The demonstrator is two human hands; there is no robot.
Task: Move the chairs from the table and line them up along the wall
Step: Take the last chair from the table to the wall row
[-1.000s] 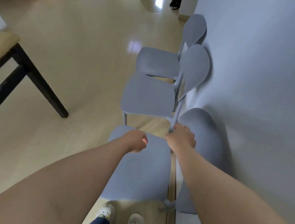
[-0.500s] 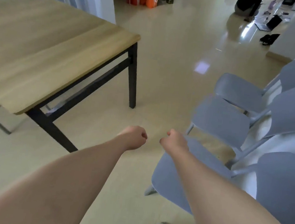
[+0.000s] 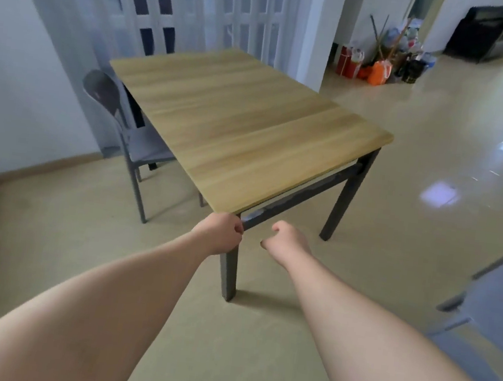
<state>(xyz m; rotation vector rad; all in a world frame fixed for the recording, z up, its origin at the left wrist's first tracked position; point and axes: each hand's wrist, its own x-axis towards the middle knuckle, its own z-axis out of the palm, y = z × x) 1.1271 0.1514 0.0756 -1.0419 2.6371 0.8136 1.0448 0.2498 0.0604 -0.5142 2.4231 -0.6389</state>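
now grey chair [image 3: 130, 131] tucked at table [image 3: 245, 126]; left hand [image 3: 221, 232], right hand [image 3: 288, 242] fingers clenched, empty.

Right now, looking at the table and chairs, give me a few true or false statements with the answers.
1. A grey chair stands at the far left side of the table. True.
2. The left hand grips a chair back. False: it holds nothing, fingers curled.
3. The tabletop carries a stack of plates. False: nothing lies on it.
4. The right hand holds nothing. True.
5. Bags sit on the floor beyond the table. True.
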